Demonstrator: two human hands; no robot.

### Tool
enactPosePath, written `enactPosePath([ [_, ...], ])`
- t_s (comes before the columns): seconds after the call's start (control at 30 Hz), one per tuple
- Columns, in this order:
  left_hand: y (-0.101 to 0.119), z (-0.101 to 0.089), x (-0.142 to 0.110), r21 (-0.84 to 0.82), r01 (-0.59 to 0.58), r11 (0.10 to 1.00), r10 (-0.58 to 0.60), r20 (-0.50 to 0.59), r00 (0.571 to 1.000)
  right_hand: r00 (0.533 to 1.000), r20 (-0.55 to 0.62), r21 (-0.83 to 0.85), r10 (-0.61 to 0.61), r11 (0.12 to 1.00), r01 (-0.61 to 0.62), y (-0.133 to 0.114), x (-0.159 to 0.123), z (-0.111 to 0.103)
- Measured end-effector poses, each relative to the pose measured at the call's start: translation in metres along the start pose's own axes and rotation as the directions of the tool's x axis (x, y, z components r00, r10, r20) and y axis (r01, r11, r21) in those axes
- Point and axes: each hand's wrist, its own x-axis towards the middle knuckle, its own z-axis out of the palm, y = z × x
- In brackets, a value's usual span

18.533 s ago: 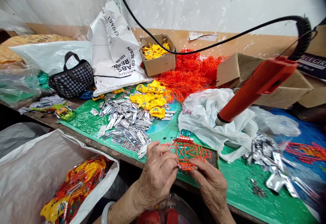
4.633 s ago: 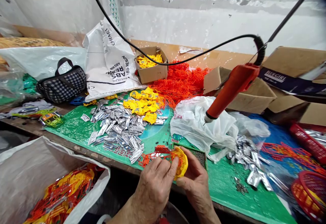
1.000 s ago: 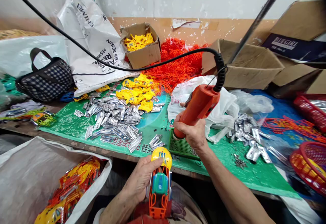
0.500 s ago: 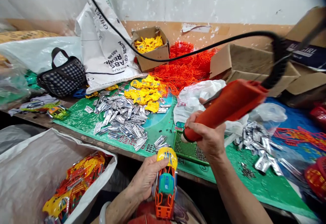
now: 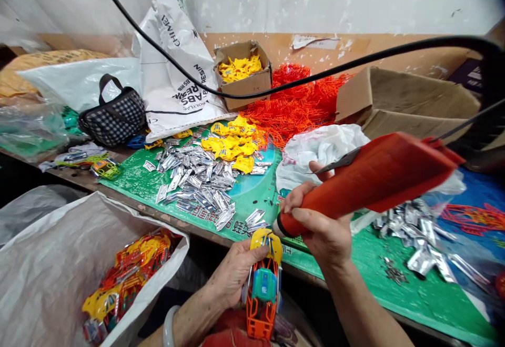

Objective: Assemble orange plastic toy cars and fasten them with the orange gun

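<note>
While the left hand [image 5: 239, 270] grasps a toy car [image 5: 265, 286] with a yellow front, orange frame and green insert, the right hand [image 5: 327, 226] is wrapped round a red power screwdriver [image 5: 363, 181]. Screwdriver nose just beside the car's yellow front; contact cannot be told. Left of the left hand, a white sack [image 5: 43, 263] gapes, holding yellow-and-orange assemblies [image 5: 128, 276]. Beyond the left hand, well apart, a small cardboard box [image 5: 248, 86] holds yellow parts [image 5: 240, 68]. Beyond the right hand, a wider cardboard box [image 5: 418, 126], bottom hidden. Under the right hand, a green tray [image 5: 296, 243], mostly covered, contents unclear.
</note>
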Motion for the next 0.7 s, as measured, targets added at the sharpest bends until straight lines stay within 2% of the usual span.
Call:
enactPosePath([
  [0.17,0.001,0.0002,0.0005,-0.004,0.006,1.0,-0.006,0.016,1.0,1.0,0.019,-0.031,-0.001,1.0,0.001,0.0036,0.0009,-0.0027],
  [0.43,-0.0004,-0.0008,0.0024,-0.013,0.032,0.999,-0.032,0.011,0.999,0.996,0.09,0.035,0.02,0.999,-0.023,0.0065,0.0001,-0.0043],
  [0.7,-0.0017,0.0002,0.0025,0.023,0.003,1.0,-0.003,-0.005,1.0,0.997,0.067,0.002,0.04,0.999,-0.04,0.0039,-0.0038,-0.0013],
])
